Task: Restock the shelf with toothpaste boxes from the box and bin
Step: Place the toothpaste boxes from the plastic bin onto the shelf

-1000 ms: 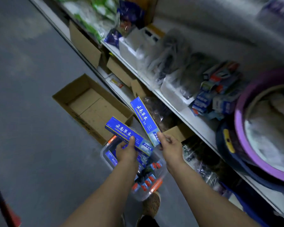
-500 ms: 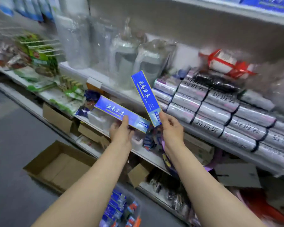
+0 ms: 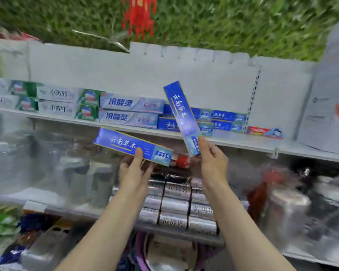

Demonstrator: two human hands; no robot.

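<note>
My left hand [image 3: 134, 174] grips a blue toothpaste box [image 3: 125, 144] lying nearly level, just below the upper shelf edge [image 3: 243, 145]. My right hand [image 3: 213, 163] pinches the lower end of a second blue toothpaste box [image 3: 181, 116], which stands nearly upright in front of the shelf. Behind it on the shelf lies a stack of matching blue toothpaste boxes [image 3: 223, 119]. The cardboard box and the bin are out of view.
Left of the blue stack lie pale blue-white toothpaste boxes [image 3: 129, 111] and green-white ones [image 3: 65, 102]. A red toothpaste box [image 3: 264, 132] lies to the right, beside a white carton [image 3: 325, 106]. Silver rolls [image 3: 176, 208] fill the shelf below. Bare shelf back [image 3: 213, 85] shows above the blue stack.
Both hands have risen with their boxes from the bin near the floor up to the top shelf. My view has tilted upward, and the toothpaste row now shows.
</note>
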